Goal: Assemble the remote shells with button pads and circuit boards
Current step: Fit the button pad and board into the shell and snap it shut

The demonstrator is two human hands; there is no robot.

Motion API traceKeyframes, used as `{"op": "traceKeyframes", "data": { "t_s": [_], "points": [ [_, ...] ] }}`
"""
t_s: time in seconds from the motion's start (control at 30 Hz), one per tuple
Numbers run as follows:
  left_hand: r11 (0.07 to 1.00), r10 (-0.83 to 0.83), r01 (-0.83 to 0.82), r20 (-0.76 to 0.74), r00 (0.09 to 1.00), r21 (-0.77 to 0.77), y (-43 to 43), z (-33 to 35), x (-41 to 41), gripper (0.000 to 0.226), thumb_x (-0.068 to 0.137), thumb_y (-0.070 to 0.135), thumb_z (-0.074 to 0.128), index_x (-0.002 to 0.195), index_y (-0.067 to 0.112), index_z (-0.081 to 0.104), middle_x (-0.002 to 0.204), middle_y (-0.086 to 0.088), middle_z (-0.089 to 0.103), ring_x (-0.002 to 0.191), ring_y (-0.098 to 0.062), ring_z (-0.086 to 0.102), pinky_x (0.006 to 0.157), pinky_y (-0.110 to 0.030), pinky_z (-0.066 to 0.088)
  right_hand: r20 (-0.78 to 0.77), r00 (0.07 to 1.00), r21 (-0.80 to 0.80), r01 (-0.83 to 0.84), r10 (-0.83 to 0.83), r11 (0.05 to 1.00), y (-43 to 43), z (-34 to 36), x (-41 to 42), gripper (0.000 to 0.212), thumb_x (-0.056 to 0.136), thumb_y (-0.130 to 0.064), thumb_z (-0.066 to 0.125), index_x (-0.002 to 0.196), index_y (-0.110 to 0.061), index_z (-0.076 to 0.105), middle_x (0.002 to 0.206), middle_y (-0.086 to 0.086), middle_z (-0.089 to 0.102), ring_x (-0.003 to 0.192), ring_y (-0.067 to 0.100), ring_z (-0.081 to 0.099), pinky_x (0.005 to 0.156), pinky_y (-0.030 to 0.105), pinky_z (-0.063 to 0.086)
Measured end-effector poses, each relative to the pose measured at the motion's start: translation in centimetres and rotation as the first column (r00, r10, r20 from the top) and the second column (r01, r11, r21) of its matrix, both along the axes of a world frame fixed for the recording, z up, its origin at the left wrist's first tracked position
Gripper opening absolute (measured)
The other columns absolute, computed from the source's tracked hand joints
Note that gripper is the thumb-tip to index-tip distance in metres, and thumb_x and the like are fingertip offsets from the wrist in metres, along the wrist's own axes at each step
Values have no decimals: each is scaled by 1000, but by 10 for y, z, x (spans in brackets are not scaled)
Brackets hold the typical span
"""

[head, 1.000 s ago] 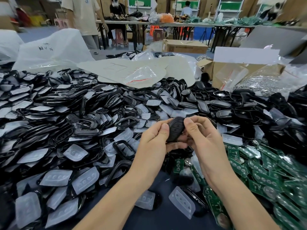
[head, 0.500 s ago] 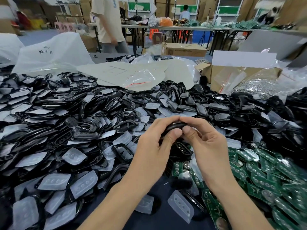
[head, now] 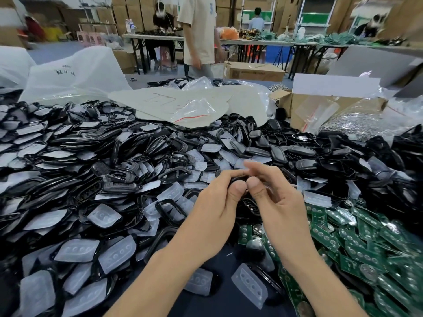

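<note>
Both of my hands meet above the middle of the table around one black remote shell [head: 240, 179], which is mostly hidden by my fingers. My left hand [head: 219, 202] curls round it from the left with its thumb pressing on the near edge. My right hand [head: 274, 197] pinches it from the right, thumb beside the left thumb, fingers blurred over the top. Black shells with translucent button pads [head: 77, 248] lie heaped to the left. Green circuit boards [head: 357, 243] are piled at the right.
A loose button pad [head: 249, 284] lies on the dark table between my forearms. Cardboard sheets [head: 174, 104] and plastic bags lie behind the heap, an open carton [head: 320, 106] at the back right. A person [head: 199, 33] stands beyond the table.
The shell has turned from facing me to edge-on and is now almost covered by my fingers. My hands have closed tighter over it. The person in the background has walked to the right.
</note>
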State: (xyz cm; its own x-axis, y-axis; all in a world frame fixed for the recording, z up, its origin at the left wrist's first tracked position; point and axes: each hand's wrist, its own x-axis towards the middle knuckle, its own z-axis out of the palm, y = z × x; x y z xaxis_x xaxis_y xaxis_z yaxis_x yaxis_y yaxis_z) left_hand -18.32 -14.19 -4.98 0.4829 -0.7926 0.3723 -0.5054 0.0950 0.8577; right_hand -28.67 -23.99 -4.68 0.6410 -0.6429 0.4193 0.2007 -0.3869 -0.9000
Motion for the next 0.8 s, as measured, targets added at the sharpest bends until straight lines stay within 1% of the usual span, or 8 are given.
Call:
{"op": "traceKeyframes", "data": {
  "t_s": [0.07,0.13,0.23,0.3,0.4,0.53,0.67,0.8],
  "points": [
    [999,-14,13,-29,999,-45,1,2,-1,34,107,46,35,125,30,60,112,15,70,108,-6,65,91,-20,48,20,987,129,-161,160,978,3,0,1,51,81,-66,69,129,-51,60,130,-18,65,121,1,61,95,16,51],
    [991,-78,64,-116,990,-120,1,5,-7,33,107,39,38,120,23,64,108,12,70,104,-12,66,89,-22,51,57,958,215,-287,282,933,6,0,6,67,69,-69,78,130,-50,58,136,-14,64,128,9,59,103,28,51],
    [971,-168,119,-236,957,-209,1,7,-17,37,103,39,41,114,18,70,112,10,70,109,-11,66,91,-17,49,152,926,300,-376,346,876,9,1,9,71,63,-60,88,125,-39,60,131,3,69,125,26,64,103,45,52],
    [965,-192,131,-272,943,-227,1,8,-21,36,104,33,41,110,16,72,110,8,72,107,-12,67,90,-18,51,206,912,349,-408,356,844,11,1,8,65,66,-54,90,120,-32,62,126,8,70,121,30,66,97,42,56],
    [967,-178,111,-292,940,-231,0,8,-24,32,102,17,42,107,14,74,108,6,74,106,-13,69,90,-19,52,197,925,335,-376,325,864,14,0,8,42,77,-41,86,110,-22,67,113,7,72,108,27,70,89,35,56],
    [962,-165,87,-296,941,-259,-1,7,-26,34,99,9,42,102,16,75,107,7,73,107,-17,69,92,-23,53,194,934,366,-353,301,861,16,-1,9,26,80,-26,77,105,-22,70,100,6,71,97,24,70,83,31,56],
    [963,-160,85,-289,944,-256,-2,4,-26,34,99,9,41,103,14,75,109,7,73,109,-19,68,91,-23,53,194,930,379,-365,312,850,16,0,9,23,79,-26,75,101,-26,71,96,3,71,92,20,70,79,28,56],
    [964,-179,109,-291,940,-242,-2,5,-26,33,105,26,41,109,23,73,110,7,73,109,-15,68,89,-19,52,180,938,334,-342,296,878,13,1,8,25,79,-28,76,103,-25,71,104,2,72,101,21,70,88,34,56]
  ]
}}
